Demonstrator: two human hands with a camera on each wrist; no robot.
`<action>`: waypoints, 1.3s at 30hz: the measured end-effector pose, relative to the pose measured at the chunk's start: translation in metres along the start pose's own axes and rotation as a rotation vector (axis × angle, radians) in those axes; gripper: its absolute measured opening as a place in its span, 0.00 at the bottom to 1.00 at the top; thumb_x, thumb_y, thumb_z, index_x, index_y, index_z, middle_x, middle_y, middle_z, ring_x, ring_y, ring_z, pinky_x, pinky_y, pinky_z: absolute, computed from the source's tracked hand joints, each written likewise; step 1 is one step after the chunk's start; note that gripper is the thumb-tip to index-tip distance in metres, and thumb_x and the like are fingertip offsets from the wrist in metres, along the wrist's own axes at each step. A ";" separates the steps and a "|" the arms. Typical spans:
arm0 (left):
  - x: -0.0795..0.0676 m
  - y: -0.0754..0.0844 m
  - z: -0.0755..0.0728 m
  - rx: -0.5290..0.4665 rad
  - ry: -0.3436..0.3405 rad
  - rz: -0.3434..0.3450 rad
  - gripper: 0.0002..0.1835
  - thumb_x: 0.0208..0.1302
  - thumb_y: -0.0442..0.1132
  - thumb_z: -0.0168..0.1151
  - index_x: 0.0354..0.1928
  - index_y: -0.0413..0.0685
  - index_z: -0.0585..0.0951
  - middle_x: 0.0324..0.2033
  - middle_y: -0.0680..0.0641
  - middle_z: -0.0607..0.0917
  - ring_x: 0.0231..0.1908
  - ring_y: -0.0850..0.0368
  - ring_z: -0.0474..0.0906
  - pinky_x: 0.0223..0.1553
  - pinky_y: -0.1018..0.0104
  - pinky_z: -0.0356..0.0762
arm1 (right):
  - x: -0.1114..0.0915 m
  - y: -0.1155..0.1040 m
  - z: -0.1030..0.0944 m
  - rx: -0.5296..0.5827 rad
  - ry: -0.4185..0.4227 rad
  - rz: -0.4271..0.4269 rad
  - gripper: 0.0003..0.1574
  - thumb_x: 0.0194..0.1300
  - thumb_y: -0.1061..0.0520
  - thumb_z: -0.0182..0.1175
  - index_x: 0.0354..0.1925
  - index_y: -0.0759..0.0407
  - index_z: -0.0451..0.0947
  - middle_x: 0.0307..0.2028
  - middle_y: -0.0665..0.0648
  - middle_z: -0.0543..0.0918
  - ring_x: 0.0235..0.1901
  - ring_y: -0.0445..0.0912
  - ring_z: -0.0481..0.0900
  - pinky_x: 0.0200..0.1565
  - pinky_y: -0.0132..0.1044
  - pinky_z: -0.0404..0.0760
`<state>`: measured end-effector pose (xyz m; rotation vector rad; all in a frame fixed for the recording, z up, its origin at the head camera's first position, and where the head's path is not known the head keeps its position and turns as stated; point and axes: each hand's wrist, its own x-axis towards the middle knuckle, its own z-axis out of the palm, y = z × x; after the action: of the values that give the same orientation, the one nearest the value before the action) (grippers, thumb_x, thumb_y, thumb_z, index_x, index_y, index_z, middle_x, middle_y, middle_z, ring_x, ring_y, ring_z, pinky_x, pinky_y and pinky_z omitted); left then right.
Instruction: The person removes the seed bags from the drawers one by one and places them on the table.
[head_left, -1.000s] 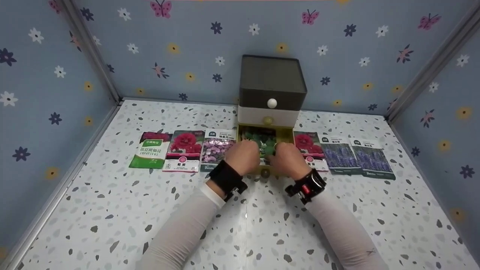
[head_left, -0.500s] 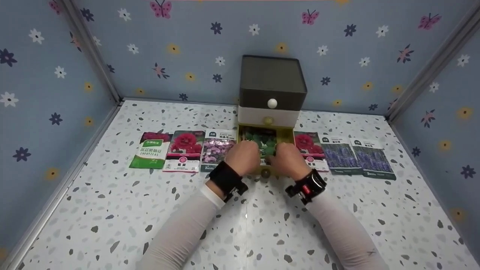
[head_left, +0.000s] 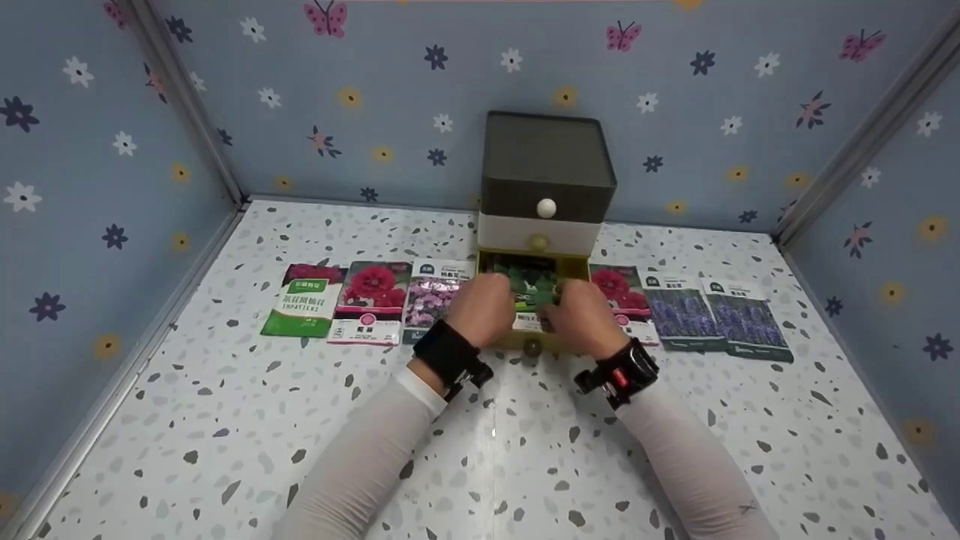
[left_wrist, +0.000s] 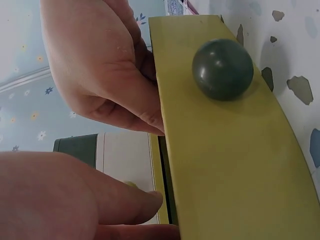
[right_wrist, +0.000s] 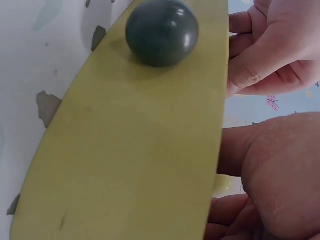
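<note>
A seed packet with green leaves and a white lower band (head_left: 527, 321) lies in the pulled-out yellow bottom drawer (head_left: 555, 343) of a small drawer box. My left hand (head_left: 484, 309) is at the packet's left side with fingers curled, and my right hand (head_left: 586, 319) is likewise at its right side. Each seems to pinch an edge of the packet. In the left wrist view the left hand (left_wrist: 95, 195) reaches behind the drawer's front, which hides the fingertips. The right hand (right_wrist: 285, 175) does the same in the right wrist view, beside the dark green knob (right_wrist: 162, 32).
Two tiers stand above the drawer: white (head_left: 506, 232) and dark grey (head_left: 551, 154). Left on the speckled table are green impatiens (head_left: 304, 301), red-flower (head_left: 371, 304) and pink-flower packets (head_left: 433, 300). Right are a red-flower packet (head_left: 619, 289) and two purple-flower packets (head_left: 681, 315).
Both hands have shifted slightly, the left one a little away from the drawer's middle. More of the packet's white lower band shows between them. The table packets have stayed in place.
</note>
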<state>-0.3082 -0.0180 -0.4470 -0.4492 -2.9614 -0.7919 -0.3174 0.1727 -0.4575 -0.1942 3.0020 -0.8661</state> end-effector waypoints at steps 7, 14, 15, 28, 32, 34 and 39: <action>0.004 -0.005 -0.003 -0.096 0.054 -0.040 0.07 0.80 0.31 0.64 0.40 0.37 0.86 0.34 0.41 0.87 0.31 0.47 0.83 0.36 0.52 0.84 | 0.003 0.001 -0.002 0.013 0.028 0.033 0.07 0.71 0.58 0.71 0.41 0.63 0.87 0.35 0.59 0.86 0.36 0.55 0.82 0.38 0.48 0.80; 0.006 -0.010 -0.005 -0.141 0.091 -0.033 0.11 0.77 0.33 0.70 0.51 0.30 0.85 0.39 0.38 0.88 0.36 0.43 0.85 0.41 0.48 0.85 | 0.003 0.005 -0.010 0.065 0.039 0.019 0.15 0.68 0.56 0.74 0.46 0.66 0.90 0.35 0.59 0.88 0.34 0.53 0.82 0.36 0.45 0.80; 0.006 -0.011 -0.005 -0.145 0.094 -0.035 0.11 0.77 0.33 0.70 0.51 0.30 0.85 0.38 0.38 0.87 0.35 0.44 0.84 0.39 0.49 0.84 | 0.003 0.005 -0.012 0.091 0.028 0.027 0.17 0.69 0.56 0.75 0.49 0.68 0.90 0.36 0.60 0.88 0.34 0.52 0.84 0.35 0.43 0.82; 0.004 -0.020 -0.013 -0.276 0.070 -0.096 0.12 0.73 0.35 0.74 0.42 0.34 0.80 0.33 0.45 0.78 0.34 0.48 0.76 0.38 0.53 0.77 | 0.003 0.005 -0.021 0.138 -0.030 0.085 0.28 0.64 0.53 0.82 0.52 0.70 0.84 0.41 0.61 0.85 0.41 0.55 0.81 0.43 0.47 0.80; 0.003 -0.022 -0.014 -0.304 0.056 -0.105 0.15 0.70 0.33 0.76 0.36 0.41 0.75 0.31 0.48 0.73 0.33 0.50 0.72 0.37 0.55 0.73 | 0.002 0.004 -0.024 0.169 -0.066 0.118 0.30 0.62 0.55 0.83 0.55 0.70 0.84 0.42 0.61 0.83 0.43 0.55 0.79 0.46 0.47 0.80; 0.001 -0.022 -0.014 -0.312 0.054 -0.106 0.16 0.69 0.33 0.77 0.35 0.43 0.74 0.30 0.48 0.74 0.32 0.51 0.73 0.36 0.56 0.74 | 0.002 0.003 -0.025 0.177 -0.077 0.128 0.31 0.62 0.56 0.83 0.57 0.71 0.84 0.44 0.62 0.83 0.44 0.56 0.79 0.46 0.48 0.79; -0.003 -0.024 -0.017 -0.354 0.038 -0.099 0.16 0.68 0.33 0.77 0.35 0.44 0.74 0.26 0.51 0.73 0.27 0.55 0.72 0.34 0.58 0.72 | 0.000 0.001 -0.026 0.206 -0.103 0.154 0.44 0.61 0.57 0.84 0.70 0.73 0.79 0.56 0.66 0.85 0.51 0.57 0.80 0.55 0.49 0.81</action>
<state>-0.3129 -0.0469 -0.4442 -0.2958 -2.8288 -1.3288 -0.3184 0.1876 -0.4360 -0.0046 2.7659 -1.1015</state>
